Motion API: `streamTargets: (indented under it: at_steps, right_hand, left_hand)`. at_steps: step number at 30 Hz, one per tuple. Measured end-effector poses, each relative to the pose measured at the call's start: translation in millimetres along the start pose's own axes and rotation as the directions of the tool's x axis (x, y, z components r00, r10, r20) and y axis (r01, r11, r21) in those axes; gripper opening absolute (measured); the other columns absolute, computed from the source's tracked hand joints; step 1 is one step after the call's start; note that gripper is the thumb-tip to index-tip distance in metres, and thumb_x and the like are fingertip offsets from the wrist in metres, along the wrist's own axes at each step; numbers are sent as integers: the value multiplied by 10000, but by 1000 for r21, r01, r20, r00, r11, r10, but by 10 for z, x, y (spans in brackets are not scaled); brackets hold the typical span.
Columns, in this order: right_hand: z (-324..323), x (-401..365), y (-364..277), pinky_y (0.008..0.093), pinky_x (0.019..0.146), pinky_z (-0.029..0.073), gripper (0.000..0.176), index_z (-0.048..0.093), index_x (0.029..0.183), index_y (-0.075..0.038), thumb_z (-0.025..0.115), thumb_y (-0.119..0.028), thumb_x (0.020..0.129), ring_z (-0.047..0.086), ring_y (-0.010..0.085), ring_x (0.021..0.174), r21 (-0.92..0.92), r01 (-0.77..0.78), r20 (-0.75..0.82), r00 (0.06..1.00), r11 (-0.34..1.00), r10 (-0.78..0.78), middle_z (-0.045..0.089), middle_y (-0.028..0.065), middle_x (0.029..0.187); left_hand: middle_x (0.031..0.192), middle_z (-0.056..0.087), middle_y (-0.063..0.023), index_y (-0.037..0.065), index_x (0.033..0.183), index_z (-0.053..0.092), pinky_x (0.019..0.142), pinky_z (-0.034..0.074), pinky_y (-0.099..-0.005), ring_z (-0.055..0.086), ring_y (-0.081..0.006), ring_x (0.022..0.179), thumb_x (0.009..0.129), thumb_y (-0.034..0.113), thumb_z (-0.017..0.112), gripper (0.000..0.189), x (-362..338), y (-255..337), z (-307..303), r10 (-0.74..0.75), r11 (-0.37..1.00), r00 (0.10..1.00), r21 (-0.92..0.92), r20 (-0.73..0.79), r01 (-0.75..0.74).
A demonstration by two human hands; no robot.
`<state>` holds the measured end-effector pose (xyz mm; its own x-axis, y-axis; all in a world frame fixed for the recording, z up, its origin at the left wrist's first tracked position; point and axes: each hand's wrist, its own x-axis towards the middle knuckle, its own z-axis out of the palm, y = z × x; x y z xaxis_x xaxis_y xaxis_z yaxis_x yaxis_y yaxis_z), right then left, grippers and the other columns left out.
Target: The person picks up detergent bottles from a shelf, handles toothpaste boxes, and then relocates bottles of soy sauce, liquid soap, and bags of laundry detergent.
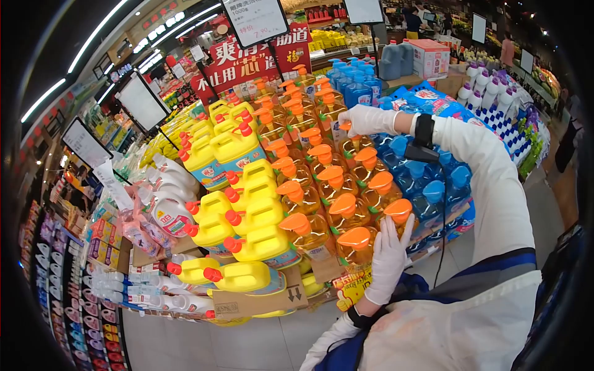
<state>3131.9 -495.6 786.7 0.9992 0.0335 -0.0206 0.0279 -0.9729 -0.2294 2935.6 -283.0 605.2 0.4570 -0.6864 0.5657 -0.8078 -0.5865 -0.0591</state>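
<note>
Both of my hands wear white gloves. My right hand (366, 120) reaches to the far part of a group of amber pump bottles (334, 179) with orange pump heads. Its fingers are curled at an orange pump head (344, 126), closed on the top of that bottle. My left hand (388, 256) is near the front right corner of the group. Its fingers are stretched out and lie against the nearest pump bottle, just below an orange pump head (398, 210). The palm side is hidden.
Yellow jugs (247, 238) with red caps stand left of the bottles, partly on cardboard (260, 303). Blue bottles (427, 176) stand to the right. Price signs on poles (142, 102) rise among the goods. A dark cable (443, 229) hangs from my right wrist.
</note>
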Motion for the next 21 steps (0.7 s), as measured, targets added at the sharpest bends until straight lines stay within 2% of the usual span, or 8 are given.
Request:
streamTargets:
  at_steps: [3, 6, 7, 10, 11, 15, 19, 21]
  right_hand:
    - [171, -118, -85, 422, 861, 493, 492, 546, 1284, -56, 708, -200, 842, 632, 361, 1012, -26, -58, 19, 998, 998, 59, 657, 192, 1115]
    - [90, -30, -42, 424, 868, 487, 520, 540, 1307, -72, 717, -213, 838, 628, 351, 1025, -151, 26, 124, 992, 988, -7, 658, 187, 1115]
    - [85, 89, 61, 419, 873, 483, 557, 531, 1336, -90, 702, -304, 851, 627, 332, 1031, -218, 96, 179, 982, 971, -57, 661, 165, 1117]
    - [-288, 90, -48, 398, 881, 489, 656, 537, 1350, -110, 619, -536, 858, 640, 264, 1022, -140, -59, 369, 923, 988, 107, 660, 108, 1152]
    - [-396, 238, 36, 403, 862, 505, 657, 544, 1346, -109, 619, -542, 858, 646, 256, 1020, -127, -94, 425, 894, 987, 140, 649, 110, 1176]
    - [-957, 388, -2, 407, 859, 534, 720, 528, 1343, -43, 649, -528, 825, 670, 303, 1003, -222, -151, 175, 966, 963, 192, 654, 146, 1196]
    - [-973, 631, 28, 424, 933, 489, 618, 545, 1338, -93, 626, -482, 865, 625, 337, 1091, -296, -29, -96, 995, 955, 0, 637, 154, 1237]
    - [-770, 916, 229, 438, 979, 450, 602, 535, 1352, -112, 621, -469, 875, 573, 347, 1169, -251, 29, -65, 997, 968, -47, 611, 144, 1287]
  left_hand:
    - [1390, 467, -202, 243, 1521, 309, 1033, 337, -358, 451, -284, 1304, 941, 235, 509, 614, -3, -9, -28, 19, 998, 1000, 57, -2, -19]
    - [1391, 465, -205, 238, 1521, 306, 1042, 333, -367, 443, -291, 1309, 924, 230, 526, 636, -3, -17, -16, 19, 1000, 1000, 24, 0, -19]
    - [1392, 464, -206, 238, 1521, 305, 1045, 332, -368, 443, -292, 1309, 923, 228, 527, 639, 5, -14, -17, 20, 1000, 1000, 18, 6, -20]
    - [1398, 459, -210, 238, 1526, 288, 1050, 319, -368, 441, -294, 1309, 924, 210, 520, 646, -2, -9, 21, 26, 999, 1000, 21, 8, -27]
    - [1400, 458, -211, 239, 1527, 284, 1051, 315, -369, 441, -294, 1309, 925, 208, 518, 647, -6, -17, 29, 30, 999, 1000, 38, 6, -30]
    - [1407, 454, -213, 245, 1529, 277, 1059, 302, -369, 436, -297, 1315, 938, 202, 502, 634, -15, -6, 64, 29, 997, 999, 78, -23, -27]
    - [1407, 456, -213, 250, 1529, 276, 1059, 303, -366, 435, -297, 1320, 953, 213, 486, 614, -22, -8, 70, 37, 996, 999, 82, -15, -35]
    - [1407, 456, -214, 249, 1529, 275, 1059, 308, -365, 437, -298, 1319, 954, 215, 483, 613, -31, -6, 76, 31, 998, 999, 51, -15, -30]
